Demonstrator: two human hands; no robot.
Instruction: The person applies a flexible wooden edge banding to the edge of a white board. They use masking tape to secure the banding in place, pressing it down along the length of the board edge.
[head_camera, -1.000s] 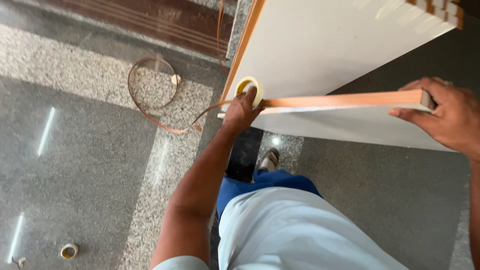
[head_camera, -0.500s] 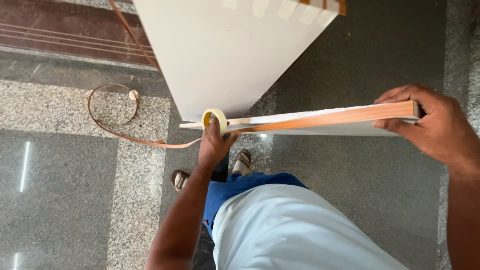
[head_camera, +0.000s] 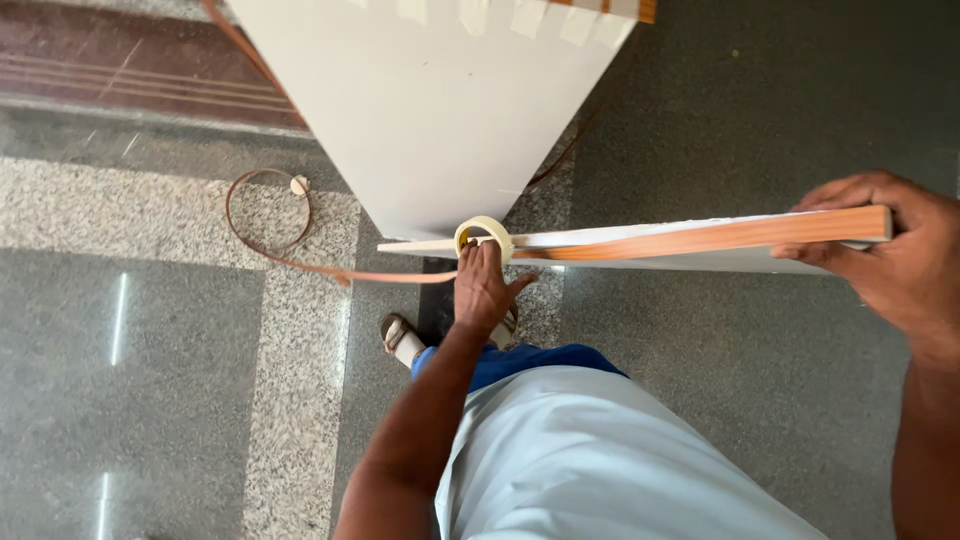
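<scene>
Left hand (head_camera: 483, 290) presses a tape roll (head_camera: 484, 237) against the near end of the board (head_camera: 640, 240), fingers closed over the roll. Right hand (head_camera: 900, 255) grips the board's far end, fingers wrapped round the edge. Wood-tone edge band (head_camera: 700, 237) looks seated from the right fingers up to the roll; the rest trails loose past the left fingers, curling on the floor (head_camera: 150, 380). Likely most of this edge is banded, the tail left. A big white panel (head_camera: 430, 110) beyond carries tape strips (head_camera: 525, 15) on its far edge.
</scene>
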